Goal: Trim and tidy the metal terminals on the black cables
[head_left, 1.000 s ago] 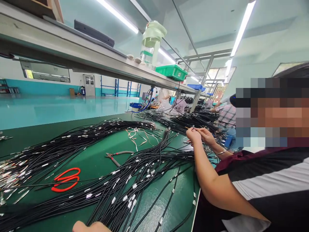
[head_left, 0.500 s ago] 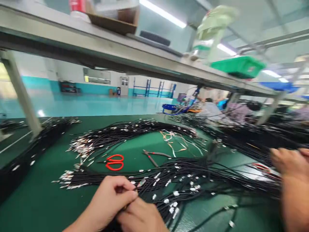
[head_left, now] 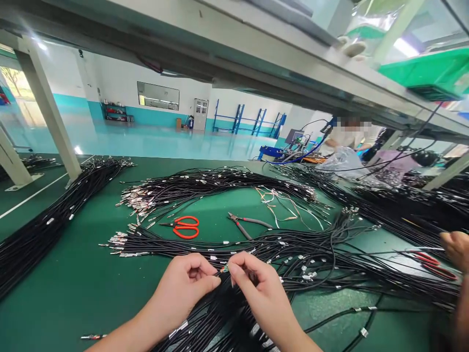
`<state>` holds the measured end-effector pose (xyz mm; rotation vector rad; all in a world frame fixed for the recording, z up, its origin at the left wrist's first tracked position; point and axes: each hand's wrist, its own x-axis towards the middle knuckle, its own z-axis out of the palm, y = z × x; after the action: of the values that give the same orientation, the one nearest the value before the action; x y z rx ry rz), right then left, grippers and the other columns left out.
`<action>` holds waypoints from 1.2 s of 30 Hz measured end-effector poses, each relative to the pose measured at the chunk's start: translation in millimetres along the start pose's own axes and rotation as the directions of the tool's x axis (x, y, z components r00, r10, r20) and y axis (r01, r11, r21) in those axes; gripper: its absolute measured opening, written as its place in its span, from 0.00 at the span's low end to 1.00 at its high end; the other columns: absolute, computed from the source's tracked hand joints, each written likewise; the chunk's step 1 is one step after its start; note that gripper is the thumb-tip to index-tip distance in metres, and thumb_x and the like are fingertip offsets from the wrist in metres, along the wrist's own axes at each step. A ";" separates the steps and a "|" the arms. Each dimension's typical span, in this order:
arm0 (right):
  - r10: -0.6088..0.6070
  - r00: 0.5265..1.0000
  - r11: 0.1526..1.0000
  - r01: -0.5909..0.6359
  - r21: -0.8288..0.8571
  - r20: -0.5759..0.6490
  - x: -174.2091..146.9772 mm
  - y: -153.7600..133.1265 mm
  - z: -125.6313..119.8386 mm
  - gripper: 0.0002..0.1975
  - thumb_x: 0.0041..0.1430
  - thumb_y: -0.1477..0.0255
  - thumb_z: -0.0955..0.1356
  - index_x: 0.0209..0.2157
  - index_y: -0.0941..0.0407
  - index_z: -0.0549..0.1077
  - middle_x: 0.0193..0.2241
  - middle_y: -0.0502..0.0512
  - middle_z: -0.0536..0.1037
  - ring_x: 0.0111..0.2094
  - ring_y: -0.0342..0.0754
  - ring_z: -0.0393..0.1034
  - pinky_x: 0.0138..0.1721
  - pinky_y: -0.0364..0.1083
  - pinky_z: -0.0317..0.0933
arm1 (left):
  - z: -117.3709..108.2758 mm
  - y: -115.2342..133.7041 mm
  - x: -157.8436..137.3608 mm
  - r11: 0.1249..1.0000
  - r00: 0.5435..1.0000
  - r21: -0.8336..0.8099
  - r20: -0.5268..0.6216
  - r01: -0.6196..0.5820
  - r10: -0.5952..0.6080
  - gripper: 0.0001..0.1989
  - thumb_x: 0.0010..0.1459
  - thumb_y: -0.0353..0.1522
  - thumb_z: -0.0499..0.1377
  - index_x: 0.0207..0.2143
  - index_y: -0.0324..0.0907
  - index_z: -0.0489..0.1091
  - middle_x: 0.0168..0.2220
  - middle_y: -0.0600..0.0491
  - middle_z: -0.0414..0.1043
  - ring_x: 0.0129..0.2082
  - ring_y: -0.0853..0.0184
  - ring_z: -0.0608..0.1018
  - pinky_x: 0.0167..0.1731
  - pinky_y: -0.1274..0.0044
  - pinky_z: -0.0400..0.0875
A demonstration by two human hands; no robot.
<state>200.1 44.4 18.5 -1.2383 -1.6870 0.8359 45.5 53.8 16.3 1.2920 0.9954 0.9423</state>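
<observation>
In the head view my left hand (head_left: 185,281) is closed in a pinch at the lower middle. Facing it, my right hand (head_left: 262,283) is pinched too, its fingertips a short way from the left ones. Between them shows the end of a thin cable (head_left: 224,268) with small coloured wires, gripped from both sides; the fingers hide the rest. Under and behind both hands spreads a bundle of black cables (head_left: 271,247) with white tags. Red-handled scissors (head_left: 186,227) and a pair of cutting pliers (head_left: 249,224) lie just beyond that bundle.
More black cable bundles lie at the back (head_left: 205,178) and left (head_left: 54,215) of the green table (head_left: 54,293). Loose wire offcuts (head_left: 282,205) lie behind the pliers. Another person's hand (head_left: 456,249) is at the right, near a second red-handled tool (head_left: 434,264). A shelf (head_left: 220,44) crosses overhead.
My hands were overlapping and are now slightly apart, with the right hand raised and its fingers facing the left. The view has shifted, and the other person's hand sits farther right.
</observation>
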 end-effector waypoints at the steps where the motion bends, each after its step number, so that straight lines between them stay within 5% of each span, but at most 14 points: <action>1: 0.019 1.000 0.999 -0.020 0.029 0.015 0.2 0.3 -0.4 0.12 0.56 0.69 0.61 0.21 0.58 0.64 0.18 0.46 0.62 0.21 0.40 0.55 0.24 0.40 0.50 | -0.1 -1.6 -0.2 1.000 1.000 0.004 -0.001 -0.011 0.011 0.05 0.42 0.31 0.60 0.21 0.38 0.67 0.22 0.56 0.64 0.25 0.70 0.65 0.27 0.79 0.59; 8: 0.054 0.997 0.989 -0.062 0.137 0.060 0.5 4.0 -1.3 0.12 0.57 0.69 0.61 0.21 0.58 0.63 0.18 0.46 0.61 0.22 0.40 0.54 0.25 0.40 0.50 | -1.9 -5.9 -0.5 0.989 0.997 0.132 -0.044 -0.060 0.066 0.06 0.46 0.33 0.58 0.22 0.39 0.70 0.22 0.57 0.58 0.24 0.71 0.61 0.25 0.79 0.55; 13: 0.011 1.000 0.995 -0.011 0.096 0.006 0.2 4.2 -1.4 0.07 0.57 0.69 0.61 0.28 0.57 0.65 0.22 0.47 0.64 0.25 0.41 0.57 0.28 0.40 0.52 | -1.2 0.9 -1.1 0.989 0.998 0.142 0.034 -0.047 0.043 0.10 0.49 0.34 0.56 0.19 0.39 0.67 0.21 0.58 0.54 0.21 0.73 0.58 0.22 0.80 0.52; 20: 0.040 0.999 0.999 -0.039 -0.018 0.036 3.2 6.4 -6.2 0.13 0.57 0.68 0.61 0.20 0.57 0.62 0.16 0.45 0.59 0.20 0.39 0.52 0.22 0.40 0.47 | -0.3 -3.4 -2.3 0.988 0.991 0.150 0.137 -0.027 0.006 0.13 0.53 0.35 0.52 0.19 0.37 0.65 0.23 0.55 0.63 0.18 0.75 0.60 0.19 0.80 0.52; 30: 0.080 0.993 0.993 -0.087 0.074 0.086 5.0 6.0 -4.2 0.16 0.57 0.68 0.60 0.17 0.57 0.58 0.14 0.45 0.58 0.18 0.39 0.51 0.22 0.40 0.47 | -0.8 -3.5 -0.9 0.996 0.984 -0.015 0.159 0.083 -0.079 0.11 0.52 0.36 0.54 0.25 0.36 0.68 0.20 0.57 0.60 0.19 0.75 0.57 0.20 0.81 0.50; 36: 0.062 0.997 0.997 -0.064 0.031 0.040 1.7 2.4 -3.2 0.15 0.56 0.68 0.60 0.17 0.57 0.59 0.14 0.45 0.58 0.18 0.39 0.50 0.20 0.40 0.46 | -0.7 -6.2 0.1 0.988 0.995 0.153 0.100 -0.016 0.001 0.11 0.53 0.35 0.54 0.34 0.38 0.70 0.21 0.57 0.60 0.19 0.74 0.61 0.21 0.81 0.56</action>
<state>203.7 46.7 18.1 -1.2659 -1.6659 0.9276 44.8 53.7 10.1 1.4593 1.0006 0.8114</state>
